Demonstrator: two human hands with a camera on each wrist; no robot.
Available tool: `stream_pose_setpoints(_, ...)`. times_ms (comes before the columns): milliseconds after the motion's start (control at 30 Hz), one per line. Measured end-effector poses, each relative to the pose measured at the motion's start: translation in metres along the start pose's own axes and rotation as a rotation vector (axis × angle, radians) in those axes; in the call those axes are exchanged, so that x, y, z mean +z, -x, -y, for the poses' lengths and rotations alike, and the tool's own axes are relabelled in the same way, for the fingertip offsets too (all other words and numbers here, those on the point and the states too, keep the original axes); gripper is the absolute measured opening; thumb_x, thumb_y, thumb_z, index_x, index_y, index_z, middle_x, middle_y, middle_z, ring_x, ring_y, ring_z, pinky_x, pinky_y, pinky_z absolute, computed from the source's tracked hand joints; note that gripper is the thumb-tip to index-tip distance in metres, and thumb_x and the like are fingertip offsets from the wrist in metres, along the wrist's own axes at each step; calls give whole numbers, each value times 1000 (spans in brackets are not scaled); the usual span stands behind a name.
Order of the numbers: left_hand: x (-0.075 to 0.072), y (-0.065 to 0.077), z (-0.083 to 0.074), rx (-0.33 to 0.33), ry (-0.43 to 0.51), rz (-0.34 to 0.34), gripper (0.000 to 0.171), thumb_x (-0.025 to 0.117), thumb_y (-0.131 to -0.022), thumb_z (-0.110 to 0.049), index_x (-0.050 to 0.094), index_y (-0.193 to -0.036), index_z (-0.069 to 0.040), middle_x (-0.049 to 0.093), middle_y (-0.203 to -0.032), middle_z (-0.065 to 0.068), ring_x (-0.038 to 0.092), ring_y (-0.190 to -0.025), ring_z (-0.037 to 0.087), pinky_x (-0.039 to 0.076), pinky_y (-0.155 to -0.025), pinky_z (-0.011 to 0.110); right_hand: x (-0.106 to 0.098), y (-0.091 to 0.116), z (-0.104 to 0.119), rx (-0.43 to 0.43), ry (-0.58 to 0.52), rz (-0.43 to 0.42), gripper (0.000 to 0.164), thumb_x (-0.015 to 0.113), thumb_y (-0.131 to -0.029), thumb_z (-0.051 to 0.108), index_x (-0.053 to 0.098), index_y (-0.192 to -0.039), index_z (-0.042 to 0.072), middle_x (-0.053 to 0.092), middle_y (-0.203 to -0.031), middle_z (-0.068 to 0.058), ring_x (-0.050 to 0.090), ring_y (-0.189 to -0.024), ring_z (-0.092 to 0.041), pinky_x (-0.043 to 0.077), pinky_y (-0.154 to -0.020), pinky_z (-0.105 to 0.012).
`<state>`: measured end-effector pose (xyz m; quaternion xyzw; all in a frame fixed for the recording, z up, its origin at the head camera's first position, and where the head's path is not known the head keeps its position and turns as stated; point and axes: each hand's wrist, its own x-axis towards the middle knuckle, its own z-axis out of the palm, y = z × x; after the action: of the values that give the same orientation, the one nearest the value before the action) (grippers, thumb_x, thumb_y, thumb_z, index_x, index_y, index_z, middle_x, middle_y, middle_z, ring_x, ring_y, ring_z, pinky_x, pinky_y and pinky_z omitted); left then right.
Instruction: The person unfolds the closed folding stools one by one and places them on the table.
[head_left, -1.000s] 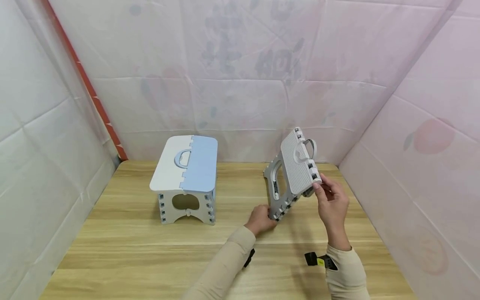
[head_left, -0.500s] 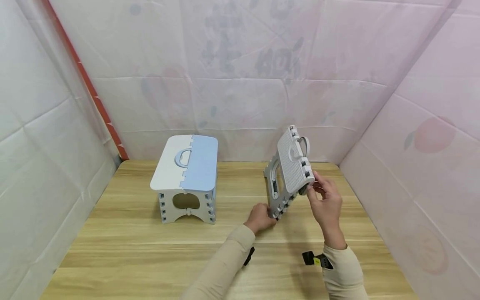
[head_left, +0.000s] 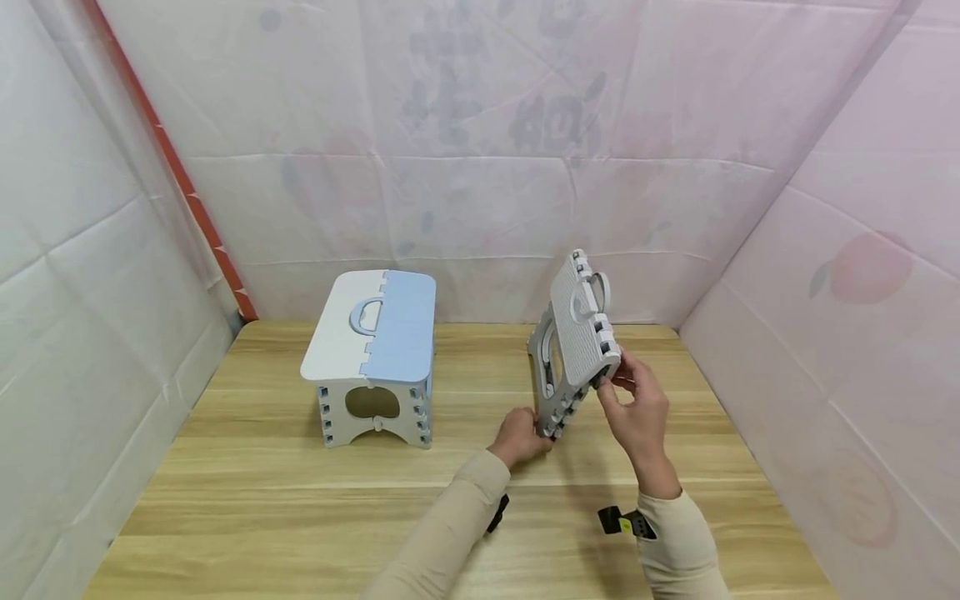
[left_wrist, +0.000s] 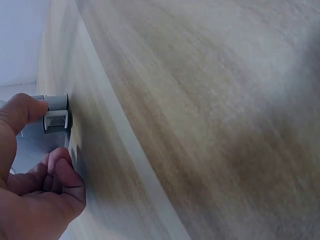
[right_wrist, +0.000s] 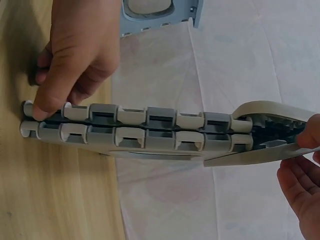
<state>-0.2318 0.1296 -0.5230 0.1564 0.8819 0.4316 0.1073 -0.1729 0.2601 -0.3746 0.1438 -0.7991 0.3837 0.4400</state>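
Observation:
A grey folding stool (head_left: 577,329) stands half folded at the right, its seat halves tilted up and its loop handle on the outer side. Low on its near leg, my left hand (head_left: 519,437) grips the corner; in the left wrist view the thumb presses the leg's hinge end (left_wrist: 56,120). My right hand (head_left: 641,412) pinches the near end of the seat between thumb and fingers. The right wrist view shows the leg panels' toothed edges (right_wrist: 160,122) lying close together, while the seat halves (right_wrist: 270,112) part slightly beside the right fingers.
An unfolded white and blue folding stool (head_left: 401,333) stands upright on the wooden table (head_left: 262,500), left of the grey one. Pale printed sheets (head_left: 480,208) hang behind and at both sides. A red strip (head_left: 180,175) runs down the back left corner.
My right hand has moved left, swinging the grey stool's seat inward and drawing its panels closer together. The left hand stays at the leg's lower corner. The white and blue stool has not moved.

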Motion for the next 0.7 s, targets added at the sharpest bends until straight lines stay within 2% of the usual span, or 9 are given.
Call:
stream_pose_setpoints(167,-1,2,-1,9,-1,14,33,82,-67,-14,61,-87,0,50,-76,2,45,-69,14,42,-60,26,8,12,-21,32,11,-3,32,62,-69,-20,60,-100,-17,62,-81,-24,59,-70,-29,47,-68,-12)
stream_pose_setpoints(267,-2,3,-1,19,-29,14,30,82,-67,-16,62,-85,-1,51,-73,1,46,-68,14,42,-60,26,12,17,-28,2,45,3,28,64,-71,-15,63,-99,-13,64,-82,-20,62,-68,-29,45,-68,-10)
stream_pose_setpoints(433,-2,2,0,47,-67,1,27,82,-66,-18,63,-78,-4,53,-68,-1,48,-64,13,43,-58,25,17,18,-28,-71,85,1,28,64,-71,-11,65,-99,-11,65,-81,-18,64,-63,-26,48,-62,-12)
stream_pose_setpoints(567,-3,3,2,65,-58,-5,27,82,-66,-17,63,-79,-4,54,-69,-1,49,-63,12,43,-58,25,20,18,-26,-86,90,-7,29,63,-68,-12,66,-97,-11,66,-80,-19,64,-58,-25,51,-56,-18)
stream_pose_setpoints(700,-5,5,3,67,-38,-2,29,82,-66,-18,63,-82,-3,57,-71,-1,51,-64,12,44,-60,25,21,18,-25,-73,80,-18,29,63,-68,-13,66,-97,-12,66,-80,-20,64,-57,-27,48,-57,-12)
